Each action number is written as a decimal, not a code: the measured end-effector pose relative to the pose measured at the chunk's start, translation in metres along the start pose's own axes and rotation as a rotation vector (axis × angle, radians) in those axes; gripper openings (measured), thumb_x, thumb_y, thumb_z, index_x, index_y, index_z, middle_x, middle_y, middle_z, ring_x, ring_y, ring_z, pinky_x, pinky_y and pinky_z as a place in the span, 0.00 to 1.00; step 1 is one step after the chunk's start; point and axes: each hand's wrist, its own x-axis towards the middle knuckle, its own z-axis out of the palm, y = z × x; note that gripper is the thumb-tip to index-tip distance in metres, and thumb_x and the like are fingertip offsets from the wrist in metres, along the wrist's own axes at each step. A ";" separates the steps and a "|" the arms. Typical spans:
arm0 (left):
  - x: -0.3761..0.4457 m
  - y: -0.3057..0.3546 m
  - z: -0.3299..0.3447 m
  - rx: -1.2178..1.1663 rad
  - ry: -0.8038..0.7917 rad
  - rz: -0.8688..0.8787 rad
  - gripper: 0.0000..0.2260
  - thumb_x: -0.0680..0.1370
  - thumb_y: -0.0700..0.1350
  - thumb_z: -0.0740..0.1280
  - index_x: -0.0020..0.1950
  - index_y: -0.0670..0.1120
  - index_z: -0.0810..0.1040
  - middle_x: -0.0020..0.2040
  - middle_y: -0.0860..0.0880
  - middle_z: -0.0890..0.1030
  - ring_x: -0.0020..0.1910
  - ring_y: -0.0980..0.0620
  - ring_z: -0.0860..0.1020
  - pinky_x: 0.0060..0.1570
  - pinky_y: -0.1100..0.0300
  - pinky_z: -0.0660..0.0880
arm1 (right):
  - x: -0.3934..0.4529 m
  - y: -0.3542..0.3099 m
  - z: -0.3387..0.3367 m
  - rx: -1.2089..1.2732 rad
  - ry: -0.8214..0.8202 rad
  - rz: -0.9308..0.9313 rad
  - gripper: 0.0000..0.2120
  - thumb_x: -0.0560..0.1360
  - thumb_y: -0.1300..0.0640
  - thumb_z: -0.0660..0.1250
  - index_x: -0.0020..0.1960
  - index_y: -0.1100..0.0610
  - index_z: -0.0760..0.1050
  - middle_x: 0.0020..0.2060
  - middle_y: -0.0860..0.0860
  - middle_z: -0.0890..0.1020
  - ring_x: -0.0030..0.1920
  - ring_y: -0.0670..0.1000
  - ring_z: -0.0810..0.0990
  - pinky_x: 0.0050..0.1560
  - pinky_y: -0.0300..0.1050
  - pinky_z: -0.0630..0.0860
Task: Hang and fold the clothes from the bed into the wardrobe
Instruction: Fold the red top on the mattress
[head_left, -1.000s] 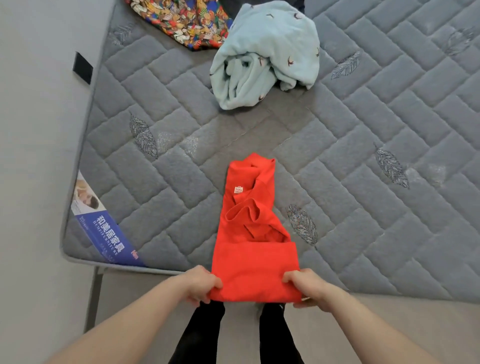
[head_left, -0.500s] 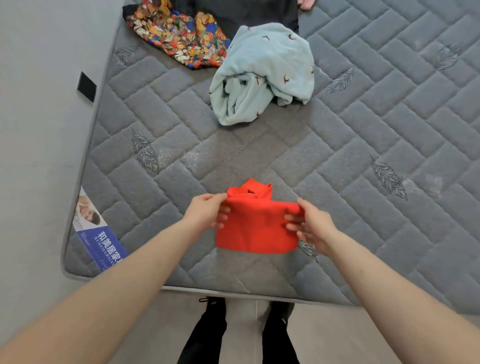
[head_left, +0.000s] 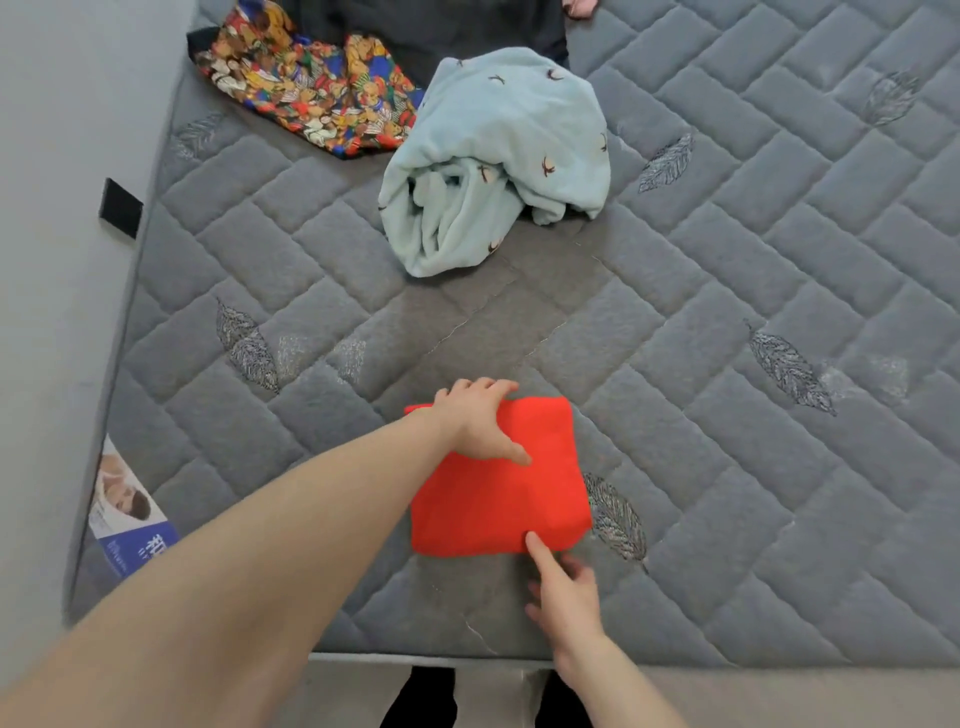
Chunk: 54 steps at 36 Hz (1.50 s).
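Because the red garment (head_left: 501, 483) lies folded into a near-square packet on the bed (head_left: 779, 493), close to the near edge and directly ahead of the person, both hands already meet it. The left hand (head_left: 480, 421) rests on its far-left corner, at about eleven o'clock of the packet, with the fingers curled over the far edge and the thumb laid flat across the red cloth; it looks like a grip on that edge, though the fingertips are out of sight behind it. The right hand (head_left: 563, 592) sits at about five o'clock, just off the near edge, with the forefinger stretched out to touch the hem and the other fingers loosely bent, holding nothing.

The packet has no strong long axis; its sides run roughly square to the bed edge, a little turned. The left hand is the one properly on it, so a lift would likely start there, with the right sliding under the near edge.

At twelve o'clock, well apart, lies a crumpled pale blue garment (head_left: 493, 161), and at eleven o'clock a multicoloured patterned one (head_left: 311, 88) beside dark cloth cut off by the frame top. The wardrobe is not in view. The folds inside the red packet cannot be judged.
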 end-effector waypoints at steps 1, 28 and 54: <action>0.007 -0.003 0.001 0.006 -0.064 -0.014 0.52 0.63 0.72 0.75 0.80 0.58 0.55 0.78 0.52 0.63 0.77 0.42 0.61 0.75 0.42 0.61 | 0.002 0.000 0.005 0.039 -0.065 0.026 0.26 0.72 0.48 0.78 0.63 0.57 0.71 0.51 0.52 0.82 0.55 0.56 0.82 0.57 0.57 0.79; -0.198 0.022 0.000 -1.534 -0.173 -0.103 0.22 0.75 0.48 0.74 0.68 0.47 0.77 0.60 0.44 0.84 0.60 0.43 0.82 0.61 0.45 0.78 | -0.150 -0.060 -0.049 0.205 -0.127 -0.429 0.18 0.74 0.51 0.75 0.63 0.47 0.77 0.55 0.42 0.86 0.55 0.42 0.84 0.58 0.41 0.77; -0.456 0.281 -0.073 -0.726 -0.202 0.860 0.37 0.82 0.42 0.67 0.76 0.74 0.53 0.68 0.73 0.70 0.66 0.66 0.75 0.65 0.65 0.72 | -0.432 0.034 -0.270 0.727 0.305 -0.864 0.29 0.74 0.53 0.75 0.72 0.45 0.70 0.60 0.42 0.83 0.60 0.44 0.82 0.52 0.36 0.81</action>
